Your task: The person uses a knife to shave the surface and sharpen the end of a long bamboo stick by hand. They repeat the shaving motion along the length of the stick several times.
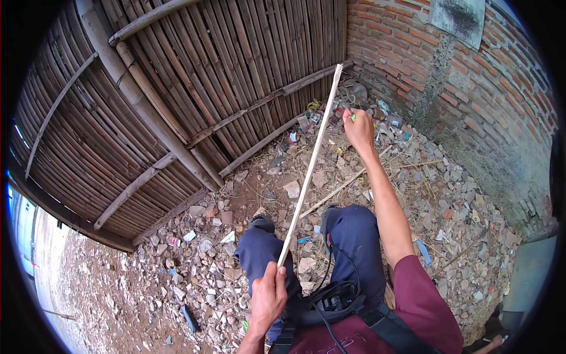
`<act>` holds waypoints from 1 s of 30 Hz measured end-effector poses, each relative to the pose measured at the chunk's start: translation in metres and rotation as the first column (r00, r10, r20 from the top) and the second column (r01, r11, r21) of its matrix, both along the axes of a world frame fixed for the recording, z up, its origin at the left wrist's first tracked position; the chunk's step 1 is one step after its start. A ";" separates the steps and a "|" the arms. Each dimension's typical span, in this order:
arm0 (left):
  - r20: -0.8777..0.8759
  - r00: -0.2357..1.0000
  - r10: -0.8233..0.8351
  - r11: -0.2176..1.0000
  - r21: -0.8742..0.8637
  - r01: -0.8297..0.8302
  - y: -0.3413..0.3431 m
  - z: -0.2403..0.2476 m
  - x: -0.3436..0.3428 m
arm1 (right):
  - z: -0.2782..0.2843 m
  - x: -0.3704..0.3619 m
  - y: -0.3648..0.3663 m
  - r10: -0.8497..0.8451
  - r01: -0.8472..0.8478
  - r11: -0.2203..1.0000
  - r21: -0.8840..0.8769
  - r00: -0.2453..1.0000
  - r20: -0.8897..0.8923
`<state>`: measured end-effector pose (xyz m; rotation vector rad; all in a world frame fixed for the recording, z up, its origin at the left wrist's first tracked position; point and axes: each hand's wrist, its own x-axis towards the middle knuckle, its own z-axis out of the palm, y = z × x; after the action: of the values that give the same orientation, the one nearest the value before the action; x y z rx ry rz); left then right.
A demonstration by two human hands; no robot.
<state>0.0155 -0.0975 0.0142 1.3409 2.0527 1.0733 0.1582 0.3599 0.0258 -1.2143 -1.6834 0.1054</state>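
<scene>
My left hand (269, 298) is closed around the lower end of a long, pale strip of split wood or bamboo (311, 165). The strip slants up and away from my lap, its far end frayed. My right arm is stretched forward, and the closed right hand (358, 128) is beside the upper part of the strip, apart from it. A small bright green bit (353, 118) shows at the fingers of that hand; most of what it grips is hidden, so its kind cannot be made out. My bent knees in dark blue trousers (354, 236) are below the strip.
A bamboo slat wall (224, 65) rises ahead and left, meeting a brick wall (407, 65) on the right. Rubble and litter (466, 224) cover the ground. Another thin stick (339, 190) lies beyond my knees. Part of another person's limb (494, 343) shows at lower right.
</scene>
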 end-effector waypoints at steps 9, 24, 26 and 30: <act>-0.238 0.929 0.283 0.955 -0.018 -0.296 -0.024 -0.025 -0.084 | -0.161 0.143 0.006 0.309 -0.289 0.756 -0.587 0.949 -0.068; 0.437 0.895 0.093 0.991 -0.127 -0.041 -0.012 -0.043 -0.111 | -0.247 0.213 -0.095 0.143 -0.260 0.704 -0.661 0.963 -0.226; 0.434 0.897 0.077 0.991 -0.135 -0.019 -0.012 -0.045 -0.108 | -0.150 0.139 -0.103 0.207 -0.411 0.675 -0.613 0.902 -0.378; 0.453 0.891 -0.031 0.991 -0.100 0.085 0.004 -0.040 -0.092 | -0.031 0.076 -0.123 0.330 -0.741 0.575 -0.345 0.597 -0.731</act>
<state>-0.0763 -0.0937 -0.0255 0.9739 1.6899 1.0971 0.2342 0.2369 -0.0048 -0.8530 -1.4027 1.4452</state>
